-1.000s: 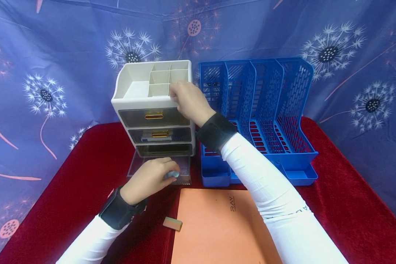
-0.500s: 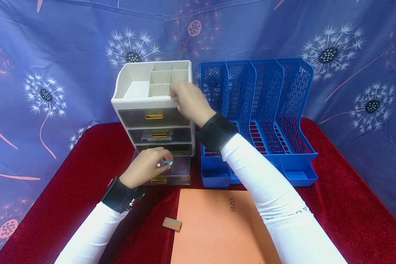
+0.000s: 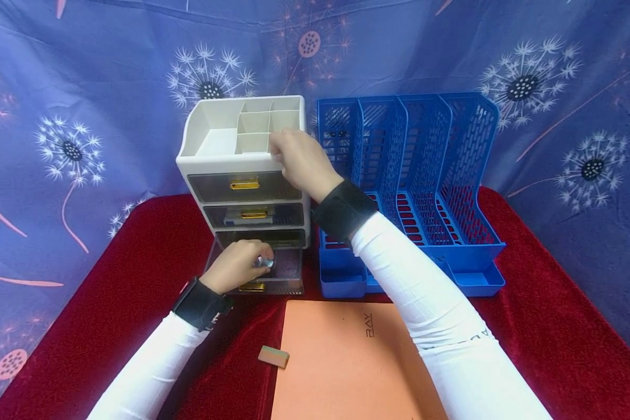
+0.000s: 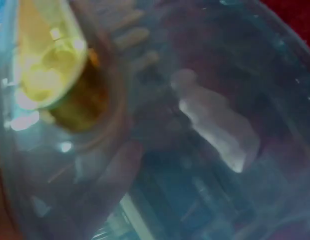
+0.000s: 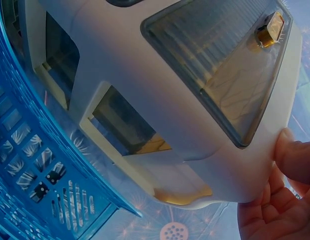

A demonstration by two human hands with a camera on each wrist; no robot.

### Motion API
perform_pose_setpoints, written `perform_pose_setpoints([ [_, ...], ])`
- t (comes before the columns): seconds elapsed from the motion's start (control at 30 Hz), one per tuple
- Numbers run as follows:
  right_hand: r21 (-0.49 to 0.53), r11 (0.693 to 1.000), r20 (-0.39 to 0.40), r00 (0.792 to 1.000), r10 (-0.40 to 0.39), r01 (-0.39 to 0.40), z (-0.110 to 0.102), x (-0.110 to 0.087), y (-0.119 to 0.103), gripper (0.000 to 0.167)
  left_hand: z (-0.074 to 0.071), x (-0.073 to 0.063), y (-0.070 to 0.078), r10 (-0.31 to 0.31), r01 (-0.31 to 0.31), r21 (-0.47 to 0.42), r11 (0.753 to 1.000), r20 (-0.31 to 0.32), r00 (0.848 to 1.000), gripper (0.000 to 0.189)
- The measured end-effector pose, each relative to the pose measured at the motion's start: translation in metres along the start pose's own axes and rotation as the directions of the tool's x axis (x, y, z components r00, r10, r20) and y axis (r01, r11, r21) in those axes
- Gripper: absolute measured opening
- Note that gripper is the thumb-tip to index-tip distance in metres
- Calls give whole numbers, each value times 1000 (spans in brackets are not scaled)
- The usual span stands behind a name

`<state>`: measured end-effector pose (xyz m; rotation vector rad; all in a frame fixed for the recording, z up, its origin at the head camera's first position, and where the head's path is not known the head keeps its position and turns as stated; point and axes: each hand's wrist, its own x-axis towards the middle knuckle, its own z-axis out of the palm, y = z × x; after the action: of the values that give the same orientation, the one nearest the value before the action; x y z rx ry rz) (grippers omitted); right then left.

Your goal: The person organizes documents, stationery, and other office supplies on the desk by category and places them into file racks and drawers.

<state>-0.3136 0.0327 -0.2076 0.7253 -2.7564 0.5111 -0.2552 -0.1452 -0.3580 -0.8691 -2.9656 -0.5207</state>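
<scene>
My left hand [image 3: 241, 262] reaches into the pulled-out bottom drawer [image 3: 289, 286] of a white desk organizer [image 3: 189, 157]. Between its thumb and curled fingers is a small pale bluish-white piece [image 3: 266, 262]. Through the clear drawer front, the left wrist view shows this pale piece [image 4: 215, 120] with a wavy outline, blurred, close beyond the fingertips; its kind is unclear. A gold drawer handle [image 4: 59, 75] stands in the foreground there. My right hand [image 3: 301, 160] grips the organizer's upper front right corner, thumb [image 5: 297, 160] on one face and fingers behind the rim.
Right of the organizer stands a blue mesh file rack [image 3: 415, 175] with small front trays. An orange board [image 3: 336, 361] lies in front, and a green-and-orange eraser [image 3: 274, 356] is beside its left edge. Red cloth [image 3: 152, 256] covers the table.
The left hand has moved back and left with the pale piece, then slightly down in the drawer; the drawer's gold handle now shows. The right hand keeps its place on the organizer.
</scene>
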Motion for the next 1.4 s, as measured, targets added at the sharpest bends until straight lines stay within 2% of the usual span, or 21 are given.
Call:
perform_pose_setpoints([
  [0.23, -1, 1000, 5, 1000, 3, -3, -1, 0, 0, 12, 4, 5, -6, -4, 6, -31, 1000, 60, 998, 20],
  [0.53, -11, 1000, -3, 1000, -6, 6, 0, 1, 1, 14, 7, 12, -7, -37, 45, -61, 997, 129, 991, 16],
  [1.1, -6, 1000, 5, 1000, -9, 9, 0, 1, 1, 12, 11, 15, -6, -122, 136, -65, 988, 185, 975, 22],
  [1.23, -9, 1000, 2, 1000, -13, 13, 0, 1, 0, 12, 11, 14, -8, -116, 131, -77, 988, 175, 978, 21],
  [1.4, -12, 1000, 1, 1000, -10, 10, 0, 0, 0, 13, 10, 11, -10, -87, 94, -65, 993, 101, 991, 18],
])
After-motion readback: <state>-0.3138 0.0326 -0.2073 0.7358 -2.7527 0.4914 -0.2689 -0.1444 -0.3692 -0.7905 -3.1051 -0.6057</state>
